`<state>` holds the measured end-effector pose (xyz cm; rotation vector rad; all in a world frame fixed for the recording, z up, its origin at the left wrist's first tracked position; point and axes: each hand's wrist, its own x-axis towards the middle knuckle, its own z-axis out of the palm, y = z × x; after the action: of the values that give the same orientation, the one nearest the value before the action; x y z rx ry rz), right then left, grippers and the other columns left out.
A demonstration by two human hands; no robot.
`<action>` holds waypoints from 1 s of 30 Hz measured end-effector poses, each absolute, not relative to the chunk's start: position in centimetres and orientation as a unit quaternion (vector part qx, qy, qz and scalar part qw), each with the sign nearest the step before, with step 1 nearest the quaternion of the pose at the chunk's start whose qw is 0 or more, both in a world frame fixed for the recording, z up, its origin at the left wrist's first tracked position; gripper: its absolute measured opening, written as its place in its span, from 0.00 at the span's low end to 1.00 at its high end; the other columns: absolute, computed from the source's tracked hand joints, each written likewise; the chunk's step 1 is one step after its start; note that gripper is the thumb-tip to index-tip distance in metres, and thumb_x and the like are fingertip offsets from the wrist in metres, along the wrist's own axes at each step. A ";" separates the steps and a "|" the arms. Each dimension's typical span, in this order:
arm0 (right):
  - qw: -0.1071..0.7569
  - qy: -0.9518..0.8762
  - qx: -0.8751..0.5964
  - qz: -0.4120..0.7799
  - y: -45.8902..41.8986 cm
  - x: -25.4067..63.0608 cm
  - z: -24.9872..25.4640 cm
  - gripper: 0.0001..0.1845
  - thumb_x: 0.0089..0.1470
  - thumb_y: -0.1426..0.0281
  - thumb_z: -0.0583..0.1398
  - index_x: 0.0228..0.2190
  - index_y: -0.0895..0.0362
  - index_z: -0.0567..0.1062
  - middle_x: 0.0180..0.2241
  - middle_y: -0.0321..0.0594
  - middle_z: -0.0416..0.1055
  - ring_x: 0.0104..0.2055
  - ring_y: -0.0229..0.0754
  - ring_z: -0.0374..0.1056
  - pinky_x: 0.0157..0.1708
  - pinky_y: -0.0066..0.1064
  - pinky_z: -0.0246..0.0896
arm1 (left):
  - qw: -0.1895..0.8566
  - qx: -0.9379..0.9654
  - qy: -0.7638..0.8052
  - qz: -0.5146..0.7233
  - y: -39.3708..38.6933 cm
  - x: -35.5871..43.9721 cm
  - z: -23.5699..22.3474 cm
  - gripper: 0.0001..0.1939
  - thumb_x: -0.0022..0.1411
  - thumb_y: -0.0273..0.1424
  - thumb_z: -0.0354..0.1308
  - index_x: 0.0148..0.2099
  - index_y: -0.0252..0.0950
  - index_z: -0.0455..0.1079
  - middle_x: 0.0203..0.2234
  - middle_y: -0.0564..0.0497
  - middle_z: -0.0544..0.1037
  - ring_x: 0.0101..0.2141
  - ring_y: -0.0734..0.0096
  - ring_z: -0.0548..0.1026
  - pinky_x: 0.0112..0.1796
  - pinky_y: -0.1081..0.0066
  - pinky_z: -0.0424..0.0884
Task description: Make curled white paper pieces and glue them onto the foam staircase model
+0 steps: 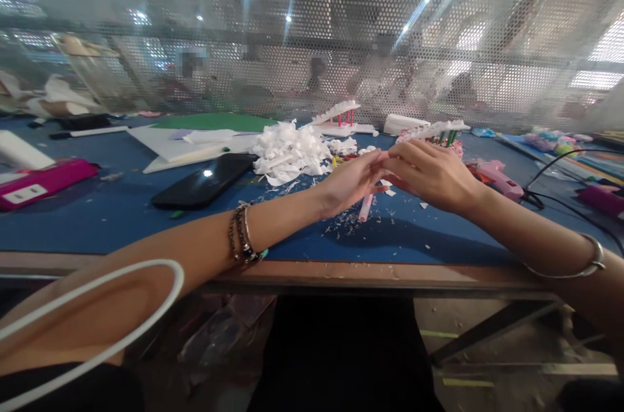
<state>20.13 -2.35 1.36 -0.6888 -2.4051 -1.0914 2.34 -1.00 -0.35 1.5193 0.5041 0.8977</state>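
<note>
Looks like fine fingertip work, with left hand and right hand touching above the bench, fingers together but can't tell if clamped on the pink stick showing just below, so probably calls for a light, steady pinch next.

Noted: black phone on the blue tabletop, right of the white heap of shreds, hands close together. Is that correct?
Not quite: the head view shows the black phone left of the white heap of shreds. The rest stands: it lies on the blue tabletop, left hand and right hand close together.
</note>
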 end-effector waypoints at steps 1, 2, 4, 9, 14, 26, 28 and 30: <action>0.201 -0.859 -0.246 -0.401 -2.4 20.2 1.4 0.12 0.62 0.69 0.49 0.38 0.56 0.71 0.37 0.44 0.70 0.37 0.41 0.63 0.33 0.32 0.59 | 0.616 0.650 0.215 0.388 -1.0 2.3 -0.4 0.17 0.67 0.37 0.39 0.38 0.36 0.67 0.34 0.48 0.74 0.42 0.66 0.71 0.45 0.62 0.69; 0.198 -0.858 -0.245 -0.404 -2.5 20.3 1.4 0.12 0.62 0.69 0.49 0.38 0.56 0.71 0.37 0.44 0.70 0.37 0.41 0.63 0.33 0.33 0.58 | 0.626 0.643 0.212 0.387 -1.0 2.2 -0.4 0.17 0.67 0.37 0.40 0.38 0.36 0.68 0.35 0.48 0.75 0.43 0.66 0.71 0.45 0.63 0.69; 0.201 -0.864 -0.242 -0.393 -2.5 20.4 1.4 0.13 0.62 0.70 0.48 0.36 0.56 0.72 0.36 0.44 0.70 0.36 0.41 0.63 0.33 0.33 0.58 | 0.641 0.635 0.206 0.379 -0.8 2.1 -0.4 0.18 0.67 0.38 0.41 0.39 0.36 0.69 0.37 0.48 0.75 0.44 0.66 0.71 0.44 0.65 0.69; 0.263 -0.894 -0.242 -0.271 -2.1 20.3 1.4 0.14 0.61 0.69 0.49 0.31 0.58 0.73 0.34 0.45 0.71 0.36 0.41 0.64 0.35 0.34 0.60 | 0.628 0.662 0.215 0.348 0.0 1.7 -0.5 0.19 0.67 0.40 0.42 0.42 0.35 0.69 0.40 0.45 0.76 0.44 0.66 0.72 0.42 0.67 0.69; 0.380 -0.870 -0.311 -0.042 -1.4 20.6 1.9 0.05 0.53 0.72 0.56 0.31 0.58 0.73 0.30 0.38 0.72 0.31 0.35 0.65 0.31 0.29 0.62 | 0.430 0.832 0.228 0.267 -0.1 0.9 -1.1 0.24 0.60 0.38 0.52 0.56 0.34 0.58 0.43 0.42 0.75 0.35 0.71 0.73 0.35 0.71 0.67; 0.494 -0.726 -0.454 0.152 5.1 23.0 5.4 0.06 0.48 0.78 0.60 0.24 0.57 0.70 0.23 0.39 0.72 0.29 0.38 0.71 0.32 0.33 0.67 | 0.044 0.978 0.181 0.096 0.7 -0.9 -1.0 0.29 0.61 0.34 0.48 0.63 0.36 0.51 0.40 0.45 0.74 0.33 0.72 0.70 0.34 0.75 0.62; 0.464 -0.743 -0.478 0.070 5.7 22.6 6.3 0.04 0.47 0.78 0.60 0.25 0.58 0.73 0.26 0.40 0.72 0.30 0.37 0.70 0.35 0.33 0.65 | -0.005 0.982 0.168 0.092 1.2 -1.1 -1.1 0.25 0.61 0.32 0.48 0.60 0.37 0.57 0.41 0.45 0.74 0.36 0.68 0.71 0.34 0.73 0.61; 0.434 -0.773 -0.463 -0.008 5.7 22.0 6.8 0.04 0.48 0.76 0.60 0.28 0.58 0.76 0.29 0.40 0.73 0.32 0.37 0.68 0.38 0.33 0.63 | -0.049 0.983 0.148 0.098 1.9 -1.3 -1.2 0.20 0.62 0.31 0.47 0.56 0.37 0.63 0.42 0.44 0.75 0.39 0.65 0.71 0.35 0.72 0.62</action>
<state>22.02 5.71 6.80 -1.1522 -1.9248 -0.0194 -1.32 1.87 -1.23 3.1876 0.4798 0.3192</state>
